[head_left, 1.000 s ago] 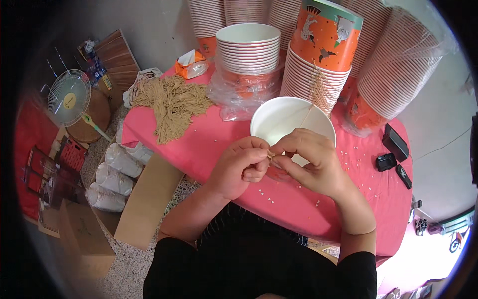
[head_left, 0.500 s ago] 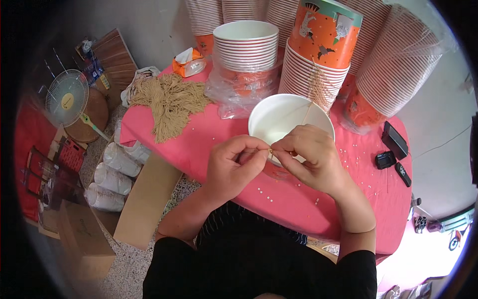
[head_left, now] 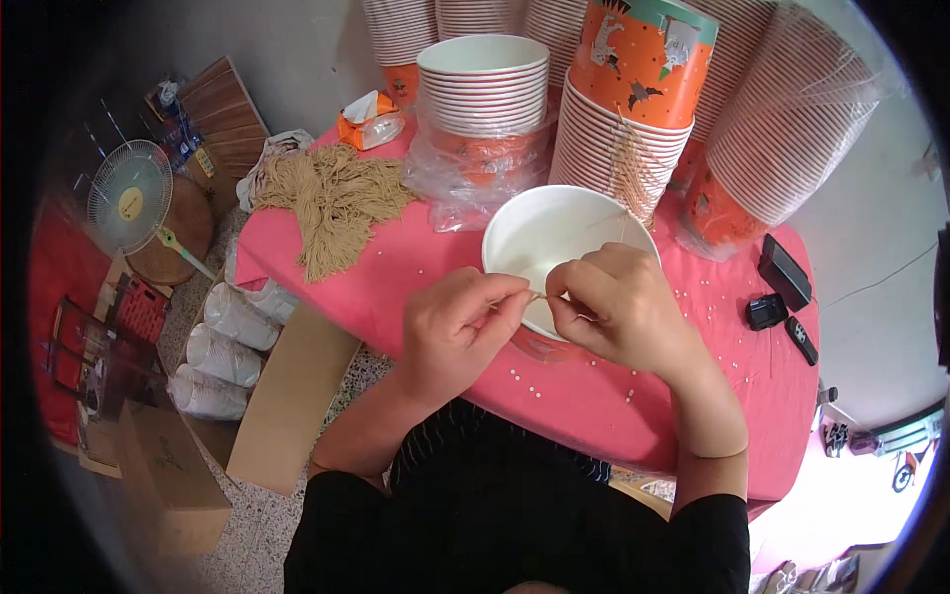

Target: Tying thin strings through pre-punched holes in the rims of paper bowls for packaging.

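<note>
In front of me an orange paper bucket with a white inside (head_left: 510, 233) stands open on the pink-covered table. Over its near rim, my left hand (head_left: 450, 332) pinches a thin tan cord (head_left: 536, 296) between thumb and forefinger. My right hand (head_left: 618, 312) grips the same cord, its fingers curled and closed. Only a short piece shows between the two pinches; my fingers hide the rest. A bundle of tan cords (head_left: 341, 203) lies at the table's left side. More tan cords (head_left: 630, 163) hang down the side of the bucket stack behind.
Stacked paper buckets (head_left: 480, 94) line the back, some in clear plastic, beside an orange tissue pack (head_left: 371, 121). Small white bits are scattered over the pink cloth (head_left: 614, 426). At right lie a black case (head_left: 785, 272) and small black devices (head_left: 765, 312). An electric fan (head_left: 131, 198) stands left.
My fingertips have drawn slightly apart, and a short length of cord now shows between them. The grip of my right hand looks more curled. The whole view has shifted a little.
</note>
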`<action>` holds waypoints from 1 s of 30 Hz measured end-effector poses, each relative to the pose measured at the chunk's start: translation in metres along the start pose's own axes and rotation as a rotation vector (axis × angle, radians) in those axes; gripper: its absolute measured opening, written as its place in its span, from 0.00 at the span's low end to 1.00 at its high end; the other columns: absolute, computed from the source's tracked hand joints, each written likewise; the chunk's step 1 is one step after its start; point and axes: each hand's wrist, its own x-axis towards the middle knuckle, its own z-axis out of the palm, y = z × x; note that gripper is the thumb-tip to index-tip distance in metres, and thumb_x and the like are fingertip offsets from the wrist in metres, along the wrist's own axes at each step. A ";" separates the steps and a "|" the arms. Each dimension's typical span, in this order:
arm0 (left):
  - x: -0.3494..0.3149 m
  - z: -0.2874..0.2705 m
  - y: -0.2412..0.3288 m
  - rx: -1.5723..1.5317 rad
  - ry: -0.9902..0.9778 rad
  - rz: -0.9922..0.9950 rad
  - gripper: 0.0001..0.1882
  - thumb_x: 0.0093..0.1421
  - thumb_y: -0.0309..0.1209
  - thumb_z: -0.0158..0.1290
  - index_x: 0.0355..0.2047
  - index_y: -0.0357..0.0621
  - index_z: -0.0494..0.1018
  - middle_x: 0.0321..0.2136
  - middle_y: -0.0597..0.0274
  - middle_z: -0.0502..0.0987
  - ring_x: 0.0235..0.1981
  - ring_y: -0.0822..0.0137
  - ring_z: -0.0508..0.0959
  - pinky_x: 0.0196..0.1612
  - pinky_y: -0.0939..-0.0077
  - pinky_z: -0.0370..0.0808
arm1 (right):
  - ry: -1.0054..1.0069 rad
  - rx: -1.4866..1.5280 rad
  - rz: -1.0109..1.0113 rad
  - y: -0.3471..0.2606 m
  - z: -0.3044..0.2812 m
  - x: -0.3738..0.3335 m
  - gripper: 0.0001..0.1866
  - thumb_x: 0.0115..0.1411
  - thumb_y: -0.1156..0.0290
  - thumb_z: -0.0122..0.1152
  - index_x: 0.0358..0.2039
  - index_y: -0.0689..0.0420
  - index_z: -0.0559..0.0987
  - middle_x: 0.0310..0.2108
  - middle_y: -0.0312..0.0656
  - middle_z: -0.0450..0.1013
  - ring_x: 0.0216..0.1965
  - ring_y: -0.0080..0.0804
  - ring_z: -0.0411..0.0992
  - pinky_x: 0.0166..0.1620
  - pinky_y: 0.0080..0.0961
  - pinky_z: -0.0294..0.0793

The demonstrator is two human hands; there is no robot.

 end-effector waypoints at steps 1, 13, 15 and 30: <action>0.000 -0.001 -0.001 0.005 0.004 0.002 0.07 0.52 0.20 0.63 0.31 0.41 0.78 0.18 0.62 0.73 0.16 0.71 0.70 0.19 0.76 0.64 | -0.025 0.021 -0.001 0.000 -0.002 0.000 0.07 0.47 0.76 0.63 0.27 0.57 0.74 0.14 0.41 0.68 0.18 0.43 0.70 0.25 0.37 0.68; 0.001 -0.006 0.000 -0.034 -0.047 -0.041 0.07 0.53 0.20 0.63 0.31 0.40 0.77 0.19 0.63 0.72 0.18 0.72 0.71 0.20 0.77 0.65 | -0.123 0.109 -0.012 0.006 -0.011 -0.001 0.06 0.46 0.80 0.62 0.25 0.57 0.75 0.13 0.38 0.65 0.18 0.39 0.68 0.25 0.34 0.64; 0.003 -0.010 0.003 -0.047 -0.057 -0.067 0.06 0.53 0.20 0.62 0.31 0.39 0.77 0.19 0.63 0.72 0.18 0.73 0.71 0.20 0.77 0.65 | -0.124 0.106 -0.016 0.008 -0.015 -0.001 0.05 0.47 0.79 0.63 0.25 0.57 0.76 0.14 0.38 0.66 0.18 0.39 0.68 0.26 0.34 0.64; 0.015 -0.006 0.015 -0.110 -0.168 -0.015 0.08 0.53 0.20 0.60 0.34 0.39 0.77 0.32 0.60 0.78 0.31 0.63 0.78 0.24 0.75 0.76 | -0.057 0.040 -0.060 0.004 -0.030 0.003 0.06 0.48 0.77 0.68 0.28 0.58 0.79 0.18 0.39 0.70 0.22 0.39 0.71 0.27 0.33 0.66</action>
